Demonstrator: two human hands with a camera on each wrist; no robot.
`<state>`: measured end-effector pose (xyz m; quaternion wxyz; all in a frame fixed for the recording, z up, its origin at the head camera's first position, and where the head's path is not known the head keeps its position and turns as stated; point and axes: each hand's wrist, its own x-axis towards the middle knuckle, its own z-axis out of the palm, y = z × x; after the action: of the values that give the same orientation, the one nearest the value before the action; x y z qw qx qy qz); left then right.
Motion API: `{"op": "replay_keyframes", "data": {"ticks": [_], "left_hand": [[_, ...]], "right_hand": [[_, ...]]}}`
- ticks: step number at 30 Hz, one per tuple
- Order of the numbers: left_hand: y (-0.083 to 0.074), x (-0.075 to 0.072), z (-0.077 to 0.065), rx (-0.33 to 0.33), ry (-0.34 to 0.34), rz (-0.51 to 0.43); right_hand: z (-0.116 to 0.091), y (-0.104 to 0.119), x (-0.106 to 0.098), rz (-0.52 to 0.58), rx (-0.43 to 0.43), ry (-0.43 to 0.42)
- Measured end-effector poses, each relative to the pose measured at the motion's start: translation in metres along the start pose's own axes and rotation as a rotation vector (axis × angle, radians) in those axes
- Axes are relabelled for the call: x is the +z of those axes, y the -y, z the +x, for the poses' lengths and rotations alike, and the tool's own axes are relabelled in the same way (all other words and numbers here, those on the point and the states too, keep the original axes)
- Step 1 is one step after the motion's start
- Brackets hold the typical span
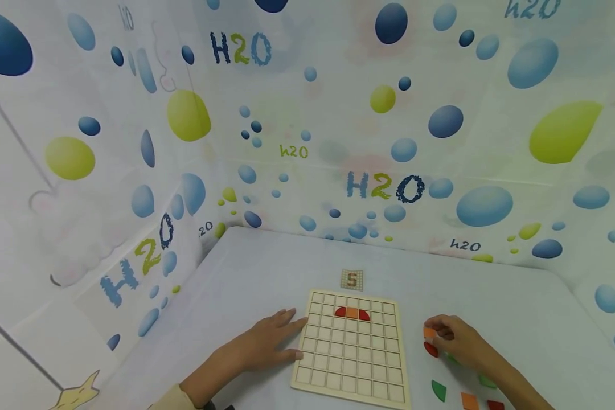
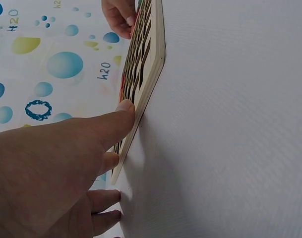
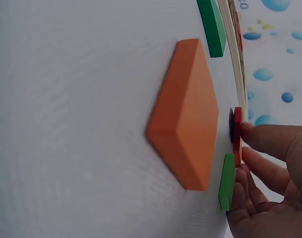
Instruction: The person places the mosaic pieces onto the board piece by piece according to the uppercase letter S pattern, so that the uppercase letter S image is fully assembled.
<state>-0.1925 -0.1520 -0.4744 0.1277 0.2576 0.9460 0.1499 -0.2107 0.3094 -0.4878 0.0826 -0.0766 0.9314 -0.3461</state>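
Head view: hands well apart, gridded board (image 1: pixel 347 371) between them. Left hand (image 1: pixel 269 343) lay with straight fingers touching the board's left edge, clamped on nothing. Right hand (image 1: pixel 460 339) pinched an orange square (image 1: pixel 429 332), red quarter (image 1: pixel 430 349) close under it, right of the board. Crowded pick-up; judged that the red one could drag along or the square slip.

Left wrist view: thumb over the rim. A stray push there might skew the board and jog its inlaid row (image 1: pixel 352 312).

Right wrist view: thumb at the red; could not tell if both were gripped. Green piece (image 3: pixel 226 183) just beside the fingers, likely knocked by a low sweep.
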Motion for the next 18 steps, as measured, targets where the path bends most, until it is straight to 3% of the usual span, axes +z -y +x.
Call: {"op": "replay_keyframes", "data": {"ticks": [18], "left_hand": [[0.0022, 0.0017, 0.0022, -0.003, -0.006, 0.009]], "right_hand": [[0.0002, 0.0057, 0.0012, -0.043, -0.042, -0.011]]}}
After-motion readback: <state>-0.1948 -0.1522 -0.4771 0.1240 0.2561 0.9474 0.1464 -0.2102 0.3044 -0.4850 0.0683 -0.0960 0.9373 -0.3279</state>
